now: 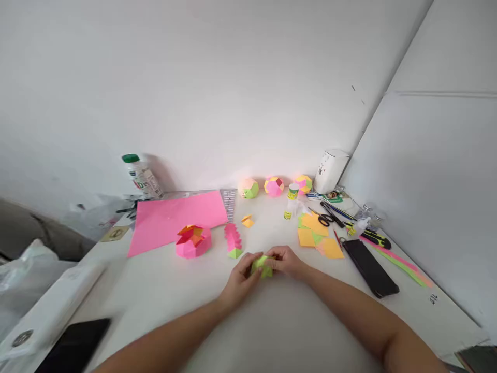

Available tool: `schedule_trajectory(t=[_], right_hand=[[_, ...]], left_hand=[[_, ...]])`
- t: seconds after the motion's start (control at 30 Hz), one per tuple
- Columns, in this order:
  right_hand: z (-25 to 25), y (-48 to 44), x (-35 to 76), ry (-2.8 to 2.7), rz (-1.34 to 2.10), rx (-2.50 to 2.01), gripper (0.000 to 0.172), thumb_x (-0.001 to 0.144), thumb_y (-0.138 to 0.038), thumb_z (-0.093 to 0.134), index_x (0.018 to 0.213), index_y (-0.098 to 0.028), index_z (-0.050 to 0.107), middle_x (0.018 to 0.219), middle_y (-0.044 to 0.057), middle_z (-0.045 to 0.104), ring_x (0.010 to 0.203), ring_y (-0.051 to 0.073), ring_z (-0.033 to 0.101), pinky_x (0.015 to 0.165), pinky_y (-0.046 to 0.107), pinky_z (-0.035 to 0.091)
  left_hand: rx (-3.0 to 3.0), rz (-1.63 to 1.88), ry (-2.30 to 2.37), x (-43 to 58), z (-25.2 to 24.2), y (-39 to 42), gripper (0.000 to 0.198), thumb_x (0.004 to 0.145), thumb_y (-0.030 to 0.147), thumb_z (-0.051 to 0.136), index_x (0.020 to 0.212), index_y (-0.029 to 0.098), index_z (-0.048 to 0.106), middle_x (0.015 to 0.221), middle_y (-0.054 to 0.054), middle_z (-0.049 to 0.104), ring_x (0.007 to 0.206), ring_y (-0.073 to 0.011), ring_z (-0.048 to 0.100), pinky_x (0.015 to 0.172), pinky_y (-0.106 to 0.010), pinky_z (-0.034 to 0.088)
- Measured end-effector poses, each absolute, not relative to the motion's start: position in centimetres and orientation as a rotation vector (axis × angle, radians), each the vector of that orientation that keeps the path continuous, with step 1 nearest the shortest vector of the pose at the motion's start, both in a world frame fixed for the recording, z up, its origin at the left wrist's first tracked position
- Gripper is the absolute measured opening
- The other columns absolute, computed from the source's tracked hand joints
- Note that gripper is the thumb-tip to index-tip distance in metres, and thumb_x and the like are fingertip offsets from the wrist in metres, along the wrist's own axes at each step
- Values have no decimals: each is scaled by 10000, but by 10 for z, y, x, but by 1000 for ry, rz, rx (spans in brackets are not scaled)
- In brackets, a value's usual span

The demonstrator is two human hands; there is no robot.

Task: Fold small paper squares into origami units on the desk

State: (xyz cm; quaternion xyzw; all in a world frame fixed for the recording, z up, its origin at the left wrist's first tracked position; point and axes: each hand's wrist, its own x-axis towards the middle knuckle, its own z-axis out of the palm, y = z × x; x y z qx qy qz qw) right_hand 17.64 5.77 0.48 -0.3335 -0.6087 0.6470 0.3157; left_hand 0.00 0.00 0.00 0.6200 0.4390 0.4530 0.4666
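Note:
Between my two hands, just above the white table (pixel 163 295), is a small piece of yellow-green folded paper (pixel 262 265). My left hand (pixel 245 273) pinches its left side. On the right side, the fingers of my right hand (pixel 286 262) close on the same paper. Close by to the left lies a pink zigzag paper strip (pixel 233 237) with a green folded piece (pixel 235 253) at its near end. A small orange folded paper (pixel 247 221) sits behind my hands. Further left stands a pink ring-shaped paper model (pixel 193 247) with orange and red folds inside.
Several paper balls (pixel 274 186) line the wall. Pink sheet (pixel 178 212), ruler (pixel 229 204) and bottle (pixel 143 177) are back left. Sticky notes (pixel 332 248), scissors (pixel 326 219), glue stick (pixel 293 191) and black phone (pixel 370 267) lie right. A dark device (pixel 75 344) is front left.

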Motion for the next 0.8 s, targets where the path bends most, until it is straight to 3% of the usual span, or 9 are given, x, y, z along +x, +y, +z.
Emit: schedule_trajectory(t=[0.13,0.47,0.8], right_hand=[[8,54,178,-1575,1784,-868,322,644,-398,743,786,-136,621,623,-25,559,531,79,503,503,207,402],[17,50,174,-1531,1698,-939,302,613,-362,767,730,-149,587,599,-31,564,528,84,513,514,220,427],[19,51,174,-1498,1725,-882,263,674,-342,731,797,-156,590,669,-18,581,548,79,515,522,223,435]], left_hand=[[1543,1141,1152,-1,-3,0,354,818,353,516,1136,209,575,828,-20,492,754,-142,484,680,-281,415],[1572,1041,1200,-1,8,-5,352,842,386,489,1149,248,593,784,-3,493,698,-130,462,652,-257,402],[1531,1024,1183,0,13,-6,352,851,405,481,1136,239,601,909,-32,593,791,-149,519,701,-270,420]])
